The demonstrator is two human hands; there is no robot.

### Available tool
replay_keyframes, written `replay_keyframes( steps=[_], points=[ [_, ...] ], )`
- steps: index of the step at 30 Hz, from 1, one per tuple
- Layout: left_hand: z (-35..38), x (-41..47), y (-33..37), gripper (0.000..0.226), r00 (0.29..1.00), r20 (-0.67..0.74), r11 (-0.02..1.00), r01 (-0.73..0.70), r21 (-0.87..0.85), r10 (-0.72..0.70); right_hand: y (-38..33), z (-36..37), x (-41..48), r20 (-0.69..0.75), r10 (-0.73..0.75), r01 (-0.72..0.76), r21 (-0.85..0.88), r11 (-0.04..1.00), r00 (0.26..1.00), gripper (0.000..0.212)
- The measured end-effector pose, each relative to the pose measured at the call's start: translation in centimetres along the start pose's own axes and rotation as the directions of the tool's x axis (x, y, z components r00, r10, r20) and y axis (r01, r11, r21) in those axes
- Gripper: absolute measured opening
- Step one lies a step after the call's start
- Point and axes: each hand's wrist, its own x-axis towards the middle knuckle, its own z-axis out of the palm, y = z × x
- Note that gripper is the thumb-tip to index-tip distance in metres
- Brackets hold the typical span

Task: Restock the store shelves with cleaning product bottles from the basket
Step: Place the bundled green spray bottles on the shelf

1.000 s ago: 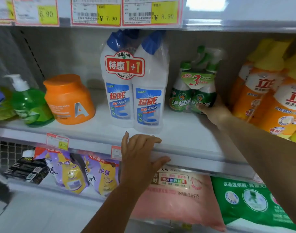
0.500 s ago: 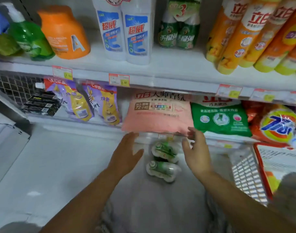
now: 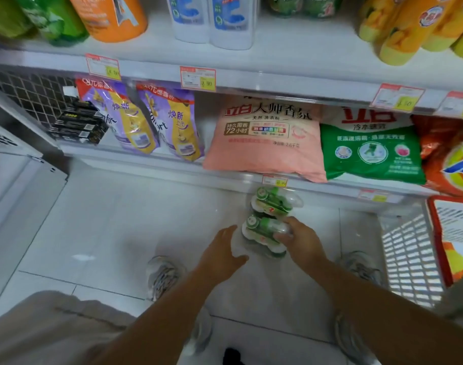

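Two shrink-wrapped bottle packs on the floor below the bottom shelf (image 3: 251, 177). Right hand (image 3: 302, 239) clamped on the near pack (image 3: 263, 233); left hand (image 3: 222, 250) spread, fingers apart beside it. Film looks slick (likely heavy): support underneath.

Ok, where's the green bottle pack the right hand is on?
In the head view it lies on the floor tiles, low centre-right, under the right hand: the green bottle pack, just nearer than a second pack below the pink bag.

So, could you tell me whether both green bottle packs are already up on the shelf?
No, both green bottle packs lie on the floor.
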Motion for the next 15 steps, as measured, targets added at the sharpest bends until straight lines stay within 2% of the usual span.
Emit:
replay_keyframes(
  steps=[3, 5, 8, 10, 12, 15],
  points=[
    [-0.6, -0.3, -0.3, 0.098, 0.998, 0.029, 0.998, 0.051, -0.044, -0.049, -2.3, -2.3, -0.2, -0.026, 0.013, -0.012, 0.039, 0.999, 1.0, 0.042],
    [-1.6, -0.8, 0.4, 0.104, 0.998, 0.05, 0.996, 0.049, -0.076, -0.045, -4.4, -4.8, -1.1, -0.018, -0.043, 0.044, 0.053, 0.998, 0.999, 0.041],
    [-3.8, -1.6, 3.0, 0.087, 0.99, 0.047, 0.946, -0.111, -0.305, 0.131, -8.0, -9.7, -2.5, 0.066, -0.186, 0.171, 0.188, 0.967, 0.98, 0.032],
    [-5.7, -1.8, 4.9, 0.078, 0.983, 0.002, 0.887, -0.164, -0.431, 0.182, -10.7, -12.7, -3.9, 0.085, -0.259, 0.222, 0.304, 0.926, 0.962, 0.028],
    [-7.7, -2.0, 6.8, 0.07, 0.981, -0.027, 0.846, -0.179, -0.503, 0.192, -13.1, -15.3, -5.1, 0.041, -0.299, 0.256, 0.413, 0.874, 0.954, 0.026],
    [-10.5, -2.6, 9.8, 0.067, 0.969, -0.091, 0.834, -0.244, -0.494, 0.229, -15.5, -18.2, -6.5, -0.092, -0.344, 0.339, 0.526, 0.78, 0.934, 0.033]
  ],
)
